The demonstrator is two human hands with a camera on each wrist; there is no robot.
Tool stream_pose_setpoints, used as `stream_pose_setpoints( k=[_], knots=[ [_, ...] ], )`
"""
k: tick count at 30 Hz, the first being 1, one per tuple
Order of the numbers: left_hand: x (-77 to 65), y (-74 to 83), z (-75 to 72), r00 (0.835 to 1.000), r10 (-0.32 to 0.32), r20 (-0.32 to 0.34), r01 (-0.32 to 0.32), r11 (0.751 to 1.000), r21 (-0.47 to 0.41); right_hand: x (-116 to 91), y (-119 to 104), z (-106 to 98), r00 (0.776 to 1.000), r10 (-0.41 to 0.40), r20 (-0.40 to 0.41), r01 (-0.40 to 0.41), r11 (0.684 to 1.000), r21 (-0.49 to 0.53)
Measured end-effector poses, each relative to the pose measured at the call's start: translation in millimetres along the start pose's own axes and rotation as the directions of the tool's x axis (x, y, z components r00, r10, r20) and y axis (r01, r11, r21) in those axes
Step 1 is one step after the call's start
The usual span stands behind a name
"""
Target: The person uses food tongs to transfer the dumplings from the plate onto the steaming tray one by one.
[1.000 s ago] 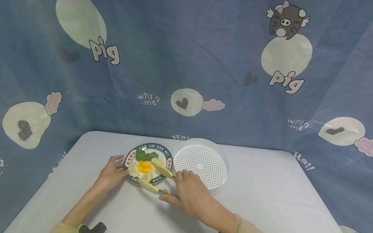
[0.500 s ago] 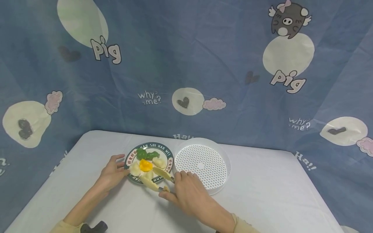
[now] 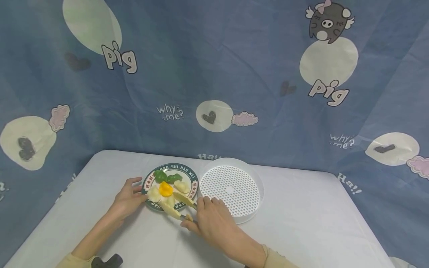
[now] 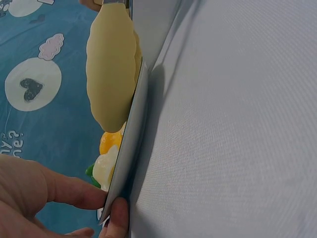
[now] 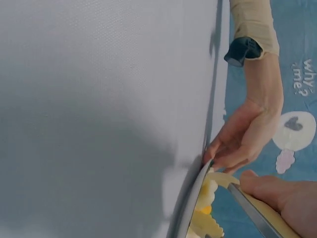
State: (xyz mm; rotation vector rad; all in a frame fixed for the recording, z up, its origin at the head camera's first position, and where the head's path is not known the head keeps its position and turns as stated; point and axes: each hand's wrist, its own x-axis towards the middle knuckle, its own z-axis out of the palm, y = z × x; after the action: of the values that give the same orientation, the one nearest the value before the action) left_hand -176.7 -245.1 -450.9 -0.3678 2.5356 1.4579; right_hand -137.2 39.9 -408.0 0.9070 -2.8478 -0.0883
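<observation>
My left hand (image 3: 127, 198) pinches the left rim of a round plate (image 3: 193, 175) with a green lettered border; in the left wrist view, a finger and thumb lie on either face of the rim. On the plate sit green leafy-looking pieces (image 3: 161, 176), a yellow-orange piece (image 3: 165, 189) and several pale, dumpling-like pieces (image 3: 153, 194). My right hand (image 3: 216, 223) grips tongs (image 3: 171, 210) with cream scalloped tips. The tips are spread on either side of the pale piece at the plate's front (image 3: 169, 201); whether they touch it, I cannot tell.
A white round steamer-like tray (image 3: 260, 193) with a perforated base stands right of the plate, partly behind my right hand. Both rest on a white-covered table (image 3: 301, 216). A blue printed curtain (image 3: 268, 141) hangs behind the table.
The tong tips have drawn closer together around the front pale piece, and the right hand has moved slightly left. The left hand stays at the plate's rim.
</observation>
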Motion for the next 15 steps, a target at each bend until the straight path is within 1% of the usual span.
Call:
stream_pose_setpoints(
  k=[7, 15],
  knots=[
    [0.8, -0.3, 1.1, 1.000, -0.008, -0.001, 0.008, 1.000, -0.010, 1.9, 2.9, -0.3, 0.999, 0.026, 0.047, -0.030, 0.996, 0.086],
    [0.6, -0.9, 0.6, 1.000, -0.010, -0.004, 0.010, 1.000, -0.010, -0.2, 6.5, -3.9, 0.998, 0.044, 0.047, -0.049, 0.992, 0.114]
  ],
)
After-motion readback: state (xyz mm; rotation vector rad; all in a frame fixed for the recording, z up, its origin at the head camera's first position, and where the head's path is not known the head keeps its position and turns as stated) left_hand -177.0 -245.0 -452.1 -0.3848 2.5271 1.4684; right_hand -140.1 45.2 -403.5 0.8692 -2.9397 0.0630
